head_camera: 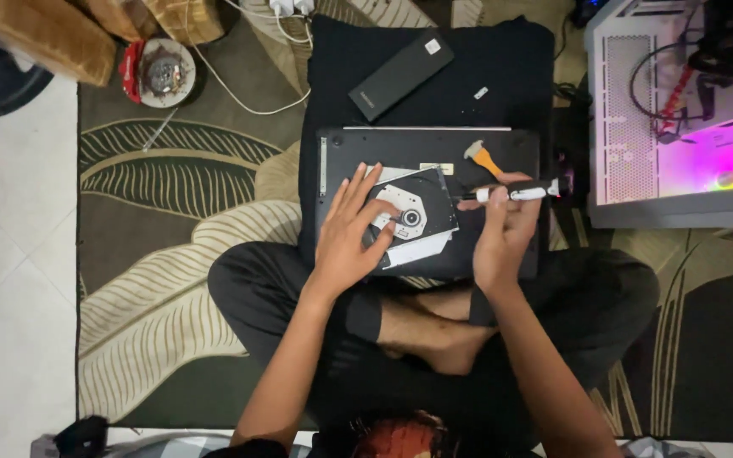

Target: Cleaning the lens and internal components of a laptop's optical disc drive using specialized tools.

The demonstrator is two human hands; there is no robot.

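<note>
I'm looking down at a leaf-patterned rug (171, 246) on the left, with a round red-rimmed dish (159, 73) lying near its top edge. My left hand (345, 237) is pressing flat, fingers spread wide and gripping nothing, on the optical drive (413, 216), which is sitting on the upturned black laptop (430, 148) on a black cushion (434, 76). My right hand (502, 237) is curling shut around a white-and-black screwdriver (519, 193), tip pointing at the drive. An orange-handled tool (485, 158) is lying just above. A lit computer case (680, 110) is standing at far right.
</note>
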